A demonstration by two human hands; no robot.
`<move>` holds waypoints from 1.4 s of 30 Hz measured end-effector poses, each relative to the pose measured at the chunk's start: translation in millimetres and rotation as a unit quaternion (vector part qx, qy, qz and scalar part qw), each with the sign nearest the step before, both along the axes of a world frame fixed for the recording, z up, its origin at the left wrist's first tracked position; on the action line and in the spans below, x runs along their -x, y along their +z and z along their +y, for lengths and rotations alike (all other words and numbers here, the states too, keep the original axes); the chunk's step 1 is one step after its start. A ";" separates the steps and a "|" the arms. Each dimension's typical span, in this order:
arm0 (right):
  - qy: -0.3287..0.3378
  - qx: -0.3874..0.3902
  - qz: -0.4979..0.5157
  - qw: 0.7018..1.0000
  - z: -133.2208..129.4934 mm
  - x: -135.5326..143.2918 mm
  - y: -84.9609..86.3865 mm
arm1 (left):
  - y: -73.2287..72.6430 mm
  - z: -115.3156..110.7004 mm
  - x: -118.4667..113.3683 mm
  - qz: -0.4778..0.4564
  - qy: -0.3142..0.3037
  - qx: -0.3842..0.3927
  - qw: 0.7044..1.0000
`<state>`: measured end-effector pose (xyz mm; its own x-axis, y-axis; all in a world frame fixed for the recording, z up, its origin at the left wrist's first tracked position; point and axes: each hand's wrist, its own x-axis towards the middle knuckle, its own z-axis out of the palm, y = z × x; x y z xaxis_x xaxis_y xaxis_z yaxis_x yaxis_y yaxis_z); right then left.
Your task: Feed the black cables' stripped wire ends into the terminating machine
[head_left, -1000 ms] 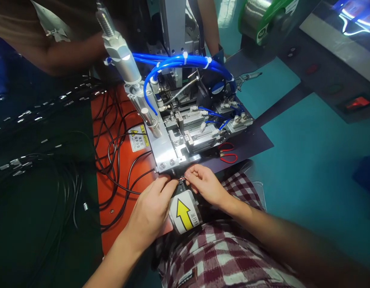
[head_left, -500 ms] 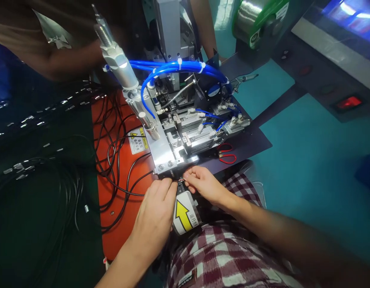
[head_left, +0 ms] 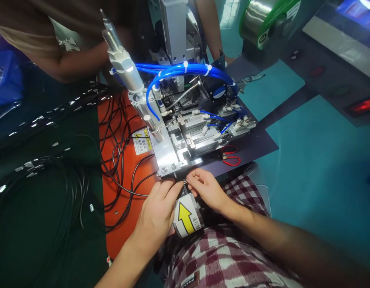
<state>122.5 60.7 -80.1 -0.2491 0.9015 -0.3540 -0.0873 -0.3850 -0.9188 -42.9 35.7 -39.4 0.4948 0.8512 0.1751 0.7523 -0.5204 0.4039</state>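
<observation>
Both hands meet at the near end of a metal machine (head_left: pixel 169 158) with cylinders and blue air tubes. My left hand (head_left: pixel 157 206) is closed, thumb and forefinger pinched; a black cable (head_left: pixel 137 194) runs into it from the left. My right hand (head_left: pixel 207 188) pinches at the same spot, its fingertips nearly touching the left ones. Between them shows a tiny light and reddish bit (head_left: pixel 185 182), perhaps wire ends, too small to make out. Just below the fingers is a curved white plate (head_left: pixel 189 216) with a yellow arrow.
More black cables lie looped on the orange board (head_left: pixel 115 236) and the dark table at left, many with shiny metal ends. Red-handled scissors (head_left: pixel 232 161) rest right of the machine. A green wire spool (head_left: pixel 264 20) stands behind. Across the table is another person's arm (head_left: pixel 83 60).
The whole view has shifted slightly, so everything sits a little further right and a blue bin shows more at left. Both hands keep their pinch at the same spot.
</observation>
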 end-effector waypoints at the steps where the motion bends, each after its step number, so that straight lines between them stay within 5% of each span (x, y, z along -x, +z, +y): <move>1: 0.003 -0.013 -0.022 1.000 -0.3 -0.4 2.1 | 0.1 -0.5 -1.1 0.007 0.003 -0.001 1.000; 6: -0.005 -0.096 -0.160 0.982 -1.3 -1.2 11.2 | -1.1 -2.2 -9.7 0.046 0.025 -0.025 0.998; 12: 0.004 0.059 0.027 0.998 2.7 3.2 6.6 | -3.5 -3.4 -14.5 0.030 0.059 -0.053 0.996; 17: 0.000 0.054 0.045 0.998 4.2 1.8 6.5 | -4.7 -22.6 1.0 -0.029 0.097 -0.016 0.995; 24: -0.001 0.048 0.043 0.998 3.1 -0.5 5.3 | -6.0 -51.5 17.8 0.063 0.131 -0.036 0.989; 33: 0.002 0.042 0.023 0.999 4.7 -2.6 7.4 | -19.4 -47.1 15.4 0.121 0.154 -0.078 0.978; 42: -0.086 0.057 -0.015 0.995 -11.4 -47.3 -4.5 | -18.0 -48.8 15.4 0.084 0.164 -0.071 0.980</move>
<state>169.8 49.3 -84.6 -0.0831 0.8831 -0.4618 -0.1342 -0.4691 -0.8729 -58.3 -13.1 -57.4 0.2300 0.9422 0.2437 0.9383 -0.2811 0.2013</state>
